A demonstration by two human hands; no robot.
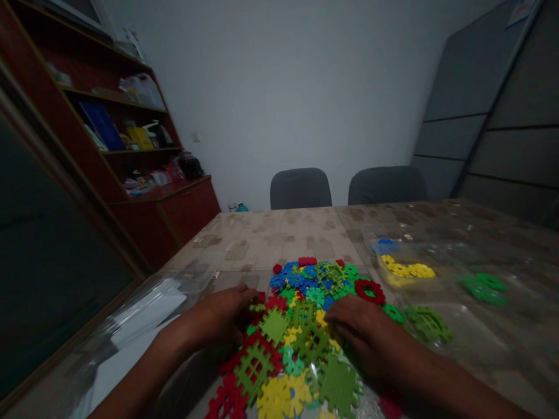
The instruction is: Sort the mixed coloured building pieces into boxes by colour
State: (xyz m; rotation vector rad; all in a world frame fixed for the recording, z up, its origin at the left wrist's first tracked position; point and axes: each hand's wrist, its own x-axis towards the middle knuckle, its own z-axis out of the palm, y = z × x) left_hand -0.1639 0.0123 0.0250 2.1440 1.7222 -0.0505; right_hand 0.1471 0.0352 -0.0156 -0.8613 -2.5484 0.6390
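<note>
Pictured before a pale wall (305,87): a patterned tabletop (283,233), with a red-brown cabinet (187,203) beyond its left side and 2 dark chairs (301,189) along its far edge. Heaped down the middle of the tabletop: a pile of red, blue, yellow and green plastic pieces (301,331), between clear trays (471,331) to the right, bearing yellow pieces (410,270), blue pieces (388,247) and green pieces (491,281), and white sheets (131,352) to the left. Seen at the pile's left edge: the left hand (227,314), fingers loosely curled beside a small green piece (258,307); cannot tell whether gripping it. Seen at the right edge: the right hand (360,323), fingers bent down beside a yellow piece (321,318), grip likewise impossible to tell
</note>
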